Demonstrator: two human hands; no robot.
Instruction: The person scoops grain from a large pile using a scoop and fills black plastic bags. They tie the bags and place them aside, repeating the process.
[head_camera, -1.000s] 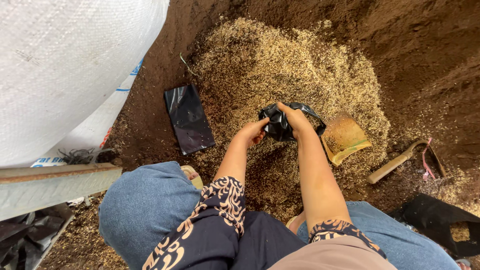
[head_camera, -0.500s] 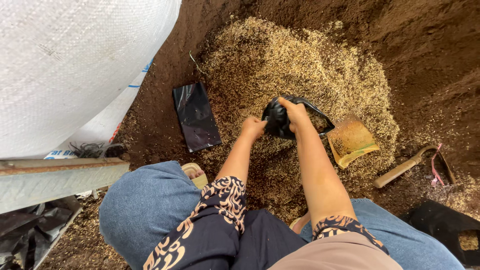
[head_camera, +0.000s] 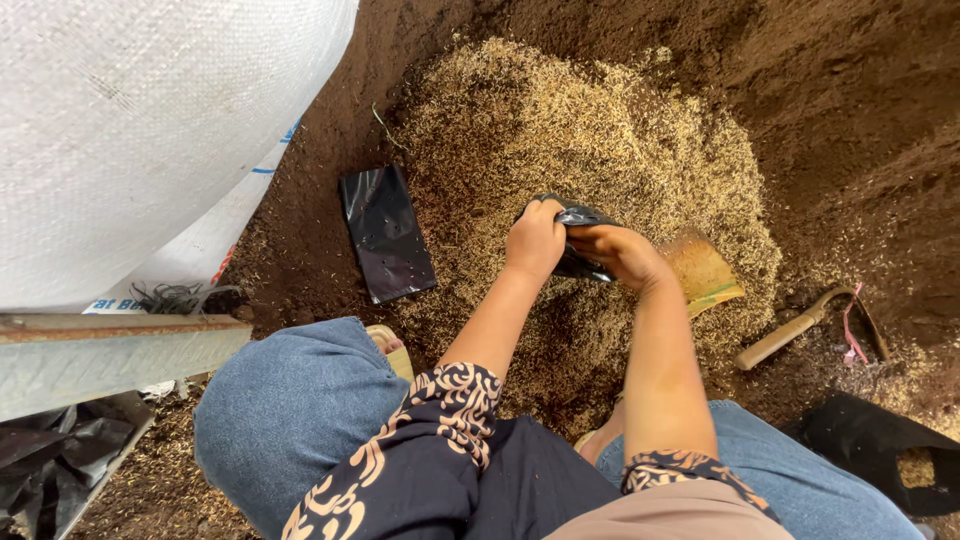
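Note:
My left hand (head_camera: 537, 240) and my right hand (head_camera: 620, 253) both grip a small black plastic bag (head_camera: 577, 216) held over a heap of pale husk-like material (head_camera: 580, 150) on dark soil. The hands nearly hide the bag; only its crumpled top edge shows between them. A yellowish scoop (head_camera: 705, 272) lies half buried in the husks just right of my right hand. A flat black plastic bag (head_camera: 385, 233) lies on the soil to the left of my left hand.
A large white woven sack (head_camera: 140, 130) fills the upper left. A grey beam (head_camera: 110, 350) and black plastic (head_camera: 50, 450) sit at lower left. A wooden-handled tool (head_camera: 800, 325) and another black bag (head_camera: 880, 450) lie at right. Dark soil (head_camera: 850, 100) surrounds the heap.
My hands have closed in on the black bag, drawing together around it so that less of it shows. The view has shifted slightly, moving the scene to the right.

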